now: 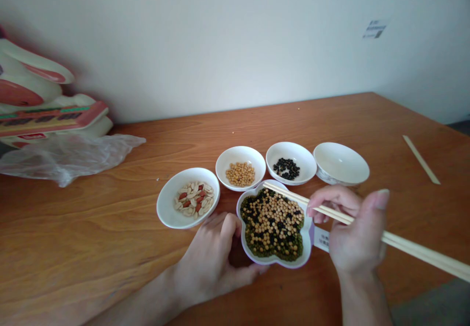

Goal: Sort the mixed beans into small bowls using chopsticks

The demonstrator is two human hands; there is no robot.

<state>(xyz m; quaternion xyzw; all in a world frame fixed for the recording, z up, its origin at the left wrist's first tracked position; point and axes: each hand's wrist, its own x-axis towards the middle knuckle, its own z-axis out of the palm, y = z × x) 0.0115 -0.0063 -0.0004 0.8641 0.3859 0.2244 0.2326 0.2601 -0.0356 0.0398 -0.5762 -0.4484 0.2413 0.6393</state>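
Note:
My right hand (354, 233) is closed around a pair of pale wooden chopsticks (414, 248). Their tips reach over the far rim of a flower-shaped bowl (256, 258), white with a purple edge. Inside it, soybeans and black beans lie mixed over small green beans. My left hand (211, 255) grips this bowl from its left side, thumb along the near edge. Behind stand a white bowl of soybeans (240, 174) and another of black beans (286, 169). Peanuts, pale and red, fill the bottom of a white bowl (165, 207) close to my left fingers.
An empty white bowl (341, 162) stands at the back right. Farther right lies a single wooden stick (421, 159). A white label (321, 239) is partly hidden by my right hand. At left, a toy keyboard with an animal figure (55, 115) sits behind a clear plastic bag (73, 154).

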